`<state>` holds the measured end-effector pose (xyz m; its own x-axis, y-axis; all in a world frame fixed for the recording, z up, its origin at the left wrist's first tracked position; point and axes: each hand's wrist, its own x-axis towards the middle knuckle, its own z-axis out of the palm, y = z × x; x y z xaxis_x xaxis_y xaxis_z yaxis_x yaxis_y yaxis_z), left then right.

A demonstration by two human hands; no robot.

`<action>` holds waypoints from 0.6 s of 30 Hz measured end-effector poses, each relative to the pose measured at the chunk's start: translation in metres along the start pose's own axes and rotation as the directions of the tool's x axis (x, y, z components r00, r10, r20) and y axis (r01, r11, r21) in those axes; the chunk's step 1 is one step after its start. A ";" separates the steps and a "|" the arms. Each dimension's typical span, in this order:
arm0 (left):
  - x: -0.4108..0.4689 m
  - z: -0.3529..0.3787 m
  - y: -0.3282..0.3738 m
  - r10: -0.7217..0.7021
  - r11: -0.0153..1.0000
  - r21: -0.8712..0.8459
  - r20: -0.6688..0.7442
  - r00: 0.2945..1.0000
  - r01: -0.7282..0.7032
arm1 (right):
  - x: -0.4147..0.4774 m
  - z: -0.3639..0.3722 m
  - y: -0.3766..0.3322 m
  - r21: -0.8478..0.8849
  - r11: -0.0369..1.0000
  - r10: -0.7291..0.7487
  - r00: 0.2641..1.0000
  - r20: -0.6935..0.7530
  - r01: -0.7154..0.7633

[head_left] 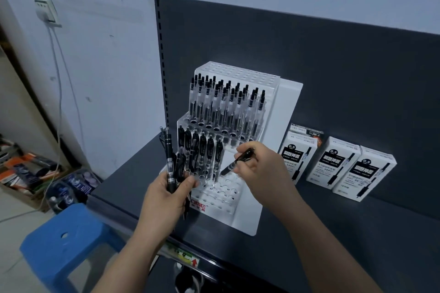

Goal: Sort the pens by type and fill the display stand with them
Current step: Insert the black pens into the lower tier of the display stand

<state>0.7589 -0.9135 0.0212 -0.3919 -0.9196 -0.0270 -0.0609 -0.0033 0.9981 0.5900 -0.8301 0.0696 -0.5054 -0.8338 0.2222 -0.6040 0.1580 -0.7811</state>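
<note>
Two hands were at work over the stand (247, 221). The left hand (166, 197) was wrapped around a bundle (169, 164) of black pens, held upright with their clips pointing up, close against the stand's left edge. The right hand (257, 169) pinched a single pen (232, 165) between thumb and fingertips, tilted so that its tip pointed down and left toward the empty holes (223, 188) just below that hand. The tip appeared to hover above the holes rather than sit in one, though I could not tell for certain.

Beyond both hands, the top tier carried clear pens (226, 107) with black caps, and the tier under it held a short row of black pens (202, 147) between the two hands. Most of the front tier near the wrists was unfilled, so I judged the filling well under way but not finished.

Several things could go wrong. The pen was slanted, so its tip might catch a hole's rim or slip into the wrong hole. The row of black pens stood right beside the right fingers, and a careless reach could knock them askew. The bundle was gripped low, and a loosened grip could let pens slide down onto the shelf (333, 233). Pushing hard on the light stand might also shift it.

Three boxes (338, 164) stood to the right of the right hand, and a stool (66, 240) sat below and left of the left arm.
</note>
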 end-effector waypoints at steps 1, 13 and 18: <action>0.000 0.000 0.000 -0.003 1.000 -0.006 -0.001 1.000 0.003 | 0.003 0.003 -0.001 -0.003 1.000 -0.018 1.000 0.004 0.018; 0.016 -0.014 -0.002 -0.014 1.000 0.014 0.036 0.999 0.013 | 0.018 0.023 -0.002 -0.288 0.957 0.028 1.000 -0.003 -0.028; 0.022 -0.020 0.003 -0.027 0.999 0.035 0.077 0.997 0.024 | 0.022 0.024 -0.006 -0.410 0.910 0.071 0.997 0.007 -0.062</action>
<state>0.7683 -0.9412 0.0252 -0.4598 -0.8861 -0.0580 -0.1021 -0.0122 0.9947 0.5966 -0.8619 0.0651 -0.5430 -0.8239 0.1622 -0.7708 0.4123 -0.4857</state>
